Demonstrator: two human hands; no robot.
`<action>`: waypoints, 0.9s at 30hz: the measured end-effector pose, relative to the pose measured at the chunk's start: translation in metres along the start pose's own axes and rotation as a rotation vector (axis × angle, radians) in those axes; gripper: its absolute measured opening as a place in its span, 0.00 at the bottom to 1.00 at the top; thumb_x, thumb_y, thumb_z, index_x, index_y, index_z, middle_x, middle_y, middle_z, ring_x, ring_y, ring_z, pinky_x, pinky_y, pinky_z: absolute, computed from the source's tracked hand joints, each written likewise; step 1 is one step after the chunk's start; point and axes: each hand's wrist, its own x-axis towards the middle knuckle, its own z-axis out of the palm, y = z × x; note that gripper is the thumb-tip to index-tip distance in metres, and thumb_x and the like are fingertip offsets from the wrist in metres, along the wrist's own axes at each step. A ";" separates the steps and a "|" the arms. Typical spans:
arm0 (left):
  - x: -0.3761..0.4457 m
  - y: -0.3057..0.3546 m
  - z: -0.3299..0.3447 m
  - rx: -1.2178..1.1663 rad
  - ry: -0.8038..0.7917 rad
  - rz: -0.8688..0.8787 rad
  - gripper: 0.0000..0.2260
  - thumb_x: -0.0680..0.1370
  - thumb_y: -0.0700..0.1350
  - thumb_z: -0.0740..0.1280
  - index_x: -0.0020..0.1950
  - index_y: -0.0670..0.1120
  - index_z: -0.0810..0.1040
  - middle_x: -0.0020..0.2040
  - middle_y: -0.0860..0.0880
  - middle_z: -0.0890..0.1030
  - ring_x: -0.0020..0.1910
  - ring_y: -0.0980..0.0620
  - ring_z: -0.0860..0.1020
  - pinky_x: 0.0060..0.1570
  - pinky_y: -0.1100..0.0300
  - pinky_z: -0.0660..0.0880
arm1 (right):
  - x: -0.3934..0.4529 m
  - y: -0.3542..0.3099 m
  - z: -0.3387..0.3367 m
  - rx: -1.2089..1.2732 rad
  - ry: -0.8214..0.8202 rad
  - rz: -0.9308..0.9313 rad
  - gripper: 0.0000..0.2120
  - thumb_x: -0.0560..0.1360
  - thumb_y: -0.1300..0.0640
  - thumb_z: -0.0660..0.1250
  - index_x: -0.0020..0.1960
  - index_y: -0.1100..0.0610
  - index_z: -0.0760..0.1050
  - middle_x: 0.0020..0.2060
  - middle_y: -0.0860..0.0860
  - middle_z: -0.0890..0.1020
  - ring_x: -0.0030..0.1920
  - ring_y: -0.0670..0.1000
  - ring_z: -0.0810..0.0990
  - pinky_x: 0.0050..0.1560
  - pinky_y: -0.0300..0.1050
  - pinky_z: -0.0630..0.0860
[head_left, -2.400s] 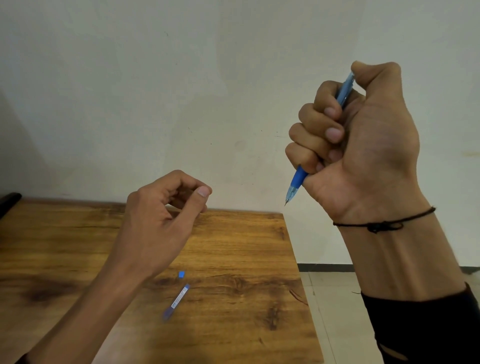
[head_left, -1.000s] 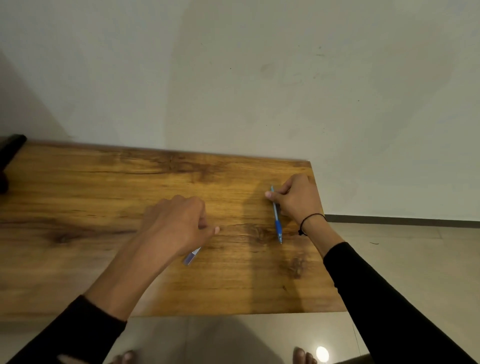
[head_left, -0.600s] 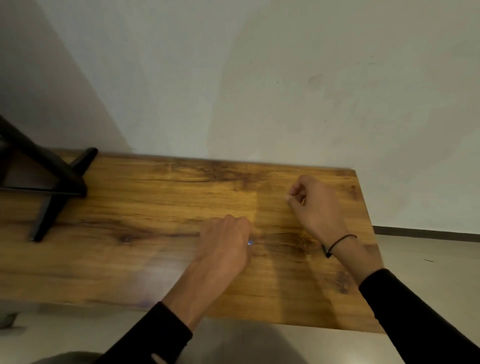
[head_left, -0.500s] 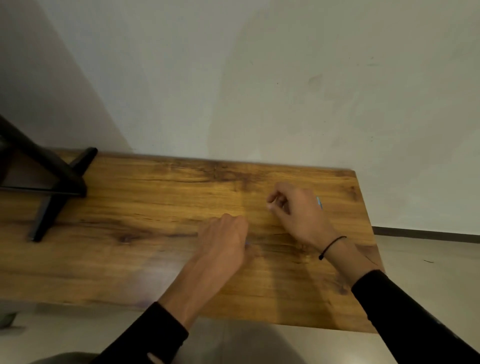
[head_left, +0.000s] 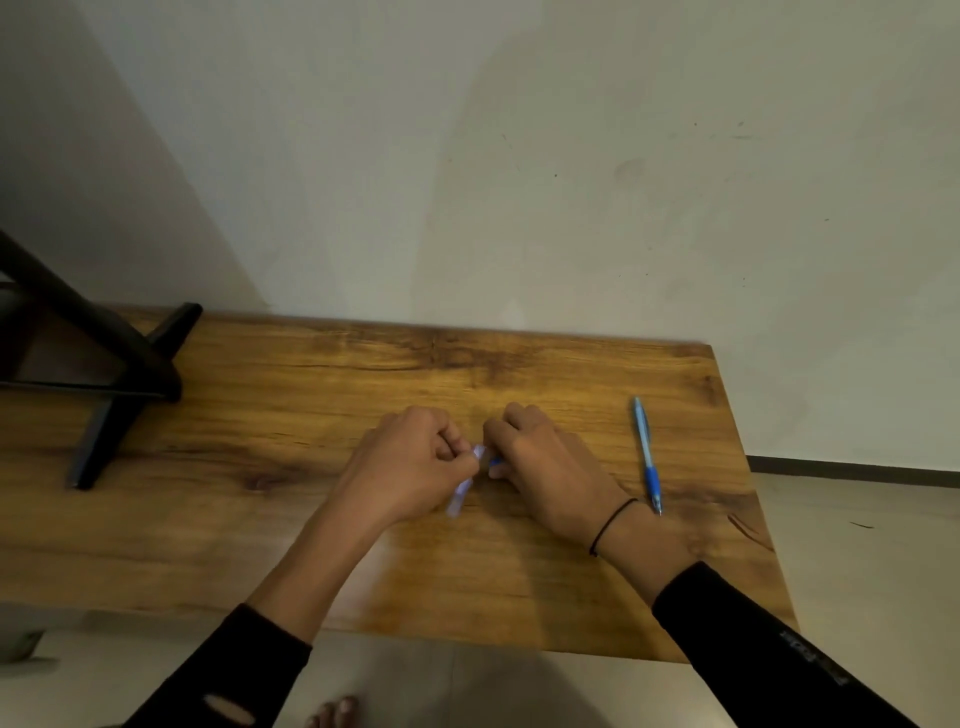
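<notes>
Left hand (head_left: 410, 467): fingers curled in, thumb and forefinger gripping a slim translucent tube (head_left: 460, 496) near its upper end. The tube slopes down and toward the person, and its lower end juts out below the hand, just above the table (head_left: 249, 525). Motion blur hides the tube's detail.

Right hand (head_left: 550, 470): knuckles up and fingers bent, with the fingertips brought against the left hand's. A small blue piece (head_left: 496, 461) is pinched between thumb and finger, just beside the tube's upper end. Whether the piece touches the tube cannot be told. A dark cord (head_left: 613, 522) circles this wrist.

Both hands meet over the middle of the table, so the tube sits between them at the point of grip.

A blue pen (head_left: 645, 453) lies flat on the table to the right of the right hand. It is apart from the hand, and its tip points toward the near edge. A black stand (head_left: 122, 364) rests on the table's far left.
</notes>
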 end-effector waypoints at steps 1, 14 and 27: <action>0.000 0.000 0.000 0.000 0.003 0.014 0.05 0.78 0.50 0.75 0.43 0.53 0.84 0.37 0.54 0.90 0.39 0.54 0.88 0.46 0.49 0.85 | 0.000 0.002 -0.002 0.042 0.012 0.017 0.05 0.81 0.57 0.68 0.54 0.53 0.73 0.52 0.52 0.78 0.52 0.54 0.75 0.45 0.52 0.75; 0.002 0.007 0.006 0.011 0.023 0.103 0.04 0.80 0.52 0.72 0.47 0.54 0.80 0.39 0.60 0.90 0.41 0.58 0.87 0.48 0.49 0.84 | 0.003 0.012 -0.030 1.072 0.193 0.235 0.04 0.75 0.67 0.77 0.49 0.61 0.85 0.40 0.57 0.88 0.41 0.53 0.86 0.39 0.45 0.84; 0.004 0.005 0.013 0.050 0.035 0.164 0.04 0.82 0.50 0.70 0.48 0.54 0.80 0.38 0.59 0.90 0.35 0.68 0.83 0.36 0.64 0.69 | 0.002 0.019 -0.027 1.188 0.101 0.298 0.04 0.75 0.70 0.76 0.46 0.70 0.81 0.42 0.63 0.88 0.41 0.57 0.87 0.42 0.47 0.88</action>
